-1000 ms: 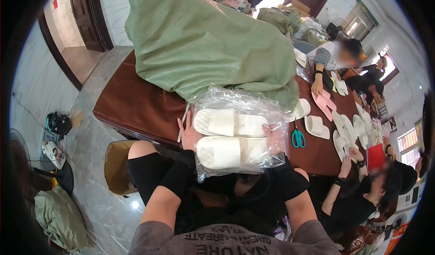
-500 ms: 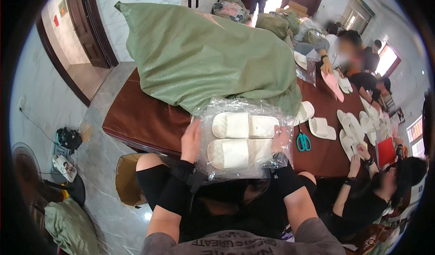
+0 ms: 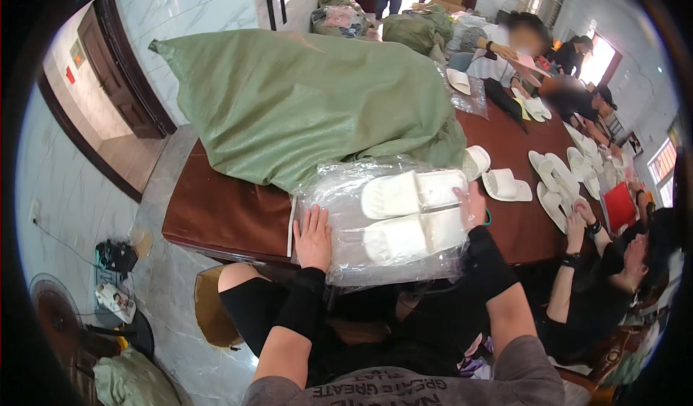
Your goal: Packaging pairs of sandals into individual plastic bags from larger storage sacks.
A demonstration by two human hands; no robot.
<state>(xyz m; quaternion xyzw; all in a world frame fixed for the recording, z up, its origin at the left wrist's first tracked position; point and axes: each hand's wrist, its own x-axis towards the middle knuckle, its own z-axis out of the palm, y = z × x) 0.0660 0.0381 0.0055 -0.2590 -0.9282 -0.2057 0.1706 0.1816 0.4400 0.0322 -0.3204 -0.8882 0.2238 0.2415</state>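
A pair of white slippers lies side by side inside a clear plastic bag at the near edge of a dark brown table. My left hand lies flat on the bag's left end, fingers spread. My right hand presses the bag's right end beside the slippers' toes. Both forearms wear black sleeves.
A big green sack fills the table behind the bag. More white slippers lie loose to the right. Other people sit along the right side and far end. A stool stands below left, and bags and a fan lie on the floor.
The view has tilted up and shifted. My hands have stayed at the two ends of the bagged slippers, pressing the plastic flatter.
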